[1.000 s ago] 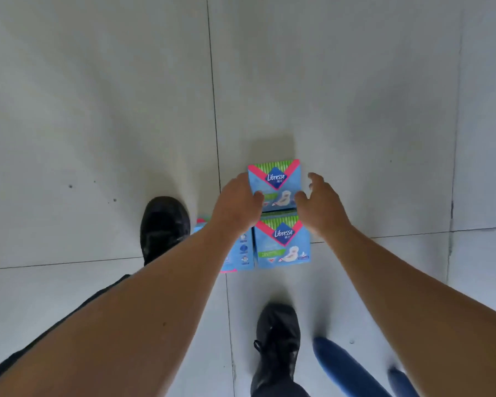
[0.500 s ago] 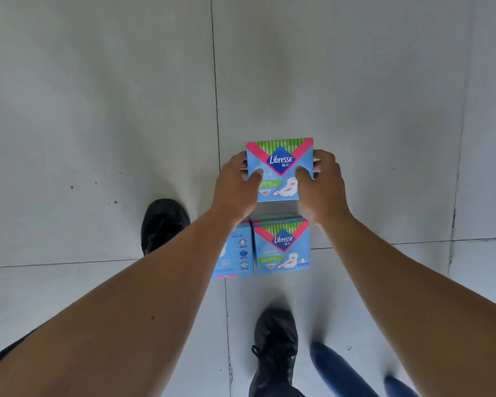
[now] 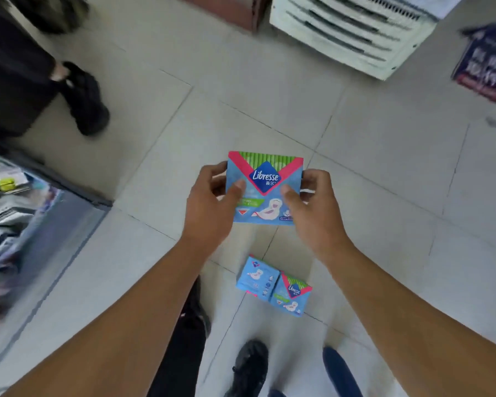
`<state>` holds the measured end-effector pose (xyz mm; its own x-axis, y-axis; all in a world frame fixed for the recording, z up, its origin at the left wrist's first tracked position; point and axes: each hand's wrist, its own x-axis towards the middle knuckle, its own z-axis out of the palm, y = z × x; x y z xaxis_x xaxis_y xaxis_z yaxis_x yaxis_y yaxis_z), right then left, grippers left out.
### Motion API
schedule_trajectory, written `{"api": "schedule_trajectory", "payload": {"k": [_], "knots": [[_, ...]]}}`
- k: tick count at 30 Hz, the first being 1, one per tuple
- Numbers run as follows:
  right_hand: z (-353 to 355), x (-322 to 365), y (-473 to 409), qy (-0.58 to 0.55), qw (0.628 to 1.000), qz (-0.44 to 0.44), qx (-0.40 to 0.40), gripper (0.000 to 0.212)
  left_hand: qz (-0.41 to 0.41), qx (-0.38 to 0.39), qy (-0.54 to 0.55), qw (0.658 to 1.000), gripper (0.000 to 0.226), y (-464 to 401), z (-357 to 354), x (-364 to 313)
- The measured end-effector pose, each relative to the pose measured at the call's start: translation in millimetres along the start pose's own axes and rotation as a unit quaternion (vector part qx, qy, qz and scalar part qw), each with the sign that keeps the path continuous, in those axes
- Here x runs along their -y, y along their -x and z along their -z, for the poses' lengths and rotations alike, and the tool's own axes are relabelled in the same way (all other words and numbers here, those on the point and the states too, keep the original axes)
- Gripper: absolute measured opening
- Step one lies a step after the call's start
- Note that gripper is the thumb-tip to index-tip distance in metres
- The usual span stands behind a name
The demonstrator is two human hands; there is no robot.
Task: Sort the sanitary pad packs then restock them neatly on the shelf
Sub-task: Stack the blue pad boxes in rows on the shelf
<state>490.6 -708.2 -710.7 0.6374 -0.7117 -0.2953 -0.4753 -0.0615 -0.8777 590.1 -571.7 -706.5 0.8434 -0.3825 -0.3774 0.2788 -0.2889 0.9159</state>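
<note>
I hold a blue Libresse pad pack [image 3: 265,179] with a pink and green top in front of me, well above the floor. My left hand [image 3: 212,204] grips its left edge, thumb on the front. My right hand [image 3: 312,207] grips its right edge the same way. Below on the tiled floor lie two more blue packs side by side: one showing its back [image 3: 255,279] and one showing its front [image 3: 292,296]. At the left edge is a shelf [image 3: 58,213] holding blurred goods.
Another person's dark legs and black shoe [image 3: 89,101] stand at the upper left. A white louvred unit [image 3: 352,32] stands at the top right, a dark poster [image 3: 481,64] beside it. My black shoe [image 3: 248,365] and a blue object [image 3: 341,373] are at the bottom.
I have lifted the pack higher off the floor with both hands. My view has risen and turned, bringing the shelf, another person and the white unit into sight.
</note>
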Motion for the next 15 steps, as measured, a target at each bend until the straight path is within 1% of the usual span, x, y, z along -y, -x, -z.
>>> {"api": "schedule_trajectory", "payload": {"k": [5,8,11,15], "knots": [[-87,97,25,-0.002,0.994,0.075,0.08,0.026,-0.025,-0.097,0.035,0.994,0.021,14,125,-47],[-149,144,46,0.003,0.984,0.123,0.13,0.04,-0.046,-0.151,0.062,0.986,0.023,28,203,-57],[-207,187,77,0.019,0.967,0.158,0.2,0.055,-0.057,-0.193,0.08,0.976,0.023,53,279,-66],[-265,239,117,0.041,0.935,0.218,0.276,0.056,-0.061,-0.244,0.103,0.962,0.025,90,365,-77]]}}
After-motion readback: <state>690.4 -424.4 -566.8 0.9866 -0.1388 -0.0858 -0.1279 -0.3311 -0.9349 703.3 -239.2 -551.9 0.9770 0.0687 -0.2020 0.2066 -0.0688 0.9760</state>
